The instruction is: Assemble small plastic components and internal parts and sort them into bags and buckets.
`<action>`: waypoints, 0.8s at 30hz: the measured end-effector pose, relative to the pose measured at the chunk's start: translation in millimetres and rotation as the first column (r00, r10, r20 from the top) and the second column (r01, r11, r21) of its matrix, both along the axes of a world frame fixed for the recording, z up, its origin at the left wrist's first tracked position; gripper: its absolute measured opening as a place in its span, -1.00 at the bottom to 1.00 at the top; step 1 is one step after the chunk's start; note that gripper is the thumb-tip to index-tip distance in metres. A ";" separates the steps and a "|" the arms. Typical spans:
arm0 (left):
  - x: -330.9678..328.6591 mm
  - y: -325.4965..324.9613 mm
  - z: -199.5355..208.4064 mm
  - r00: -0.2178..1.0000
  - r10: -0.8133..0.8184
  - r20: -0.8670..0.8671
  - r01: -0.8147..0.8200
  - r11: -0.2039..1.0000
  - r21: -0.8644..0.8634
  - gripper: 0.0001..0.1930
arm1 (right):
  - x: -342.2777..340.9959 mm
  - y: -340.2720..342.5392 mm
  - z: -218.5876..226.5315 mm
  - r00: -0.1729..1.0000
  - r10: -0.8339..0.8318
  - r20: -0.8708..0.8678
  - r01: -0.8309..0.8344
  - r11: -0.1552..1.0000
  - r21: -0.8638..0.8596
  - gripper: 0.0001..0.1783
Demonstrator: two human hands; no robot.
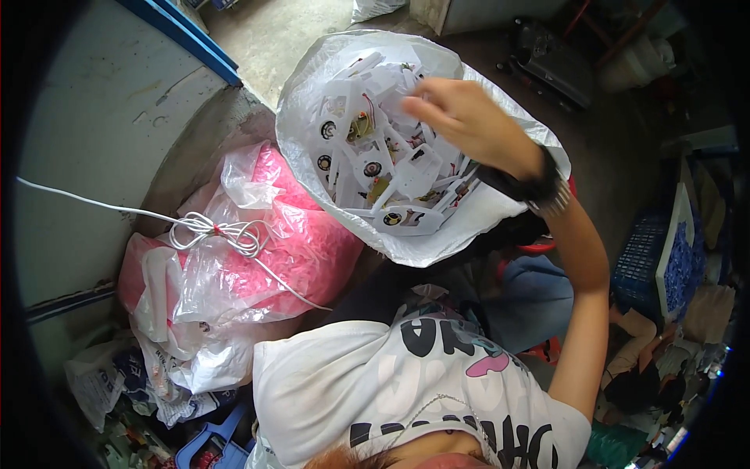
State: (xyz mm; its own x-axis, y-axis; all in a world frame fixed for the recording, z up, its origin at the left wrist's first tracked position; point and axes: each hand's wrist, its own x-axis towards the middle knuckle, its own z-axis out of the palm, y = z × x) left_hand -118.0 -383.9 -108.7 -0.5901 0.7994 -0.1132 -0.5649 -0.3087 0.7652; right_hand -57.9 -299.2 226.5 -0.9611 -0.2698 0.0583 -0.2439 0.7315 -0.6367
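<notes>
My right hand [461, 117] hangs over the far right part of a large white woven sack [476, 234]. Its fingers are curled in, slightly smeared by motion, and anything inside them is hidden. On the wrist sits a dark band [535, 176]. The open sack holds many white plastic parts [416, 170], some with thin red wires, small green circuit boards [362, 127] and round black speaker-like pieces [373, 168]. My left hand does not show.
Left of the sack lies a clear plastic bag of pink material [305, 250], with a coiled white cable [215, 230] on it. At the right stand a blue basket [637, 266] and blue pieces in a pale tray [670, 266]. A dark suitcase [551, 66] lies behind.
</notes>
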 end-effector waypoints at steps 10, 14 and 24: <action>-6.9 -20.4 3.7 0.998 -0.030 0.059 0.022 0.989 0.143 -0.28 | -82.7 -74.1 -78.6 0.975 -0.211 0.068 0.193 0.958 0.211 -0.09; -6.2 -10.4 -0.7 0.993 -0.081 0.088 0.060 0.974 0.219 -0.27 | -83.7 -51.3 -76.8 0.974 -0.186 0.130 0.196 0.978 -0.069 -0.29; 6.6 51.7 17.4 0.962 -0.245 0.118 0.175 0.891 0.418 -0.27 | -9.5 36.3 -7.8 0.967 -0.235 0.098 0.240 0.713 -0.659 -0.54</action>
State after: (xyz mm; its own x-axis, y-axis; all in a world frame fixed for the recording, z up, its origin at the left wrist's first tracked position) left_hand -111.4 -332.2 -91.3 -0.4042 0.9000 0.1630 -0.7565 -0.4291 0.4935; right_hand -67.4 -262.9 218.7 -0.9893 0.0720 0.1271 -0.1145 0.1583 -0.9807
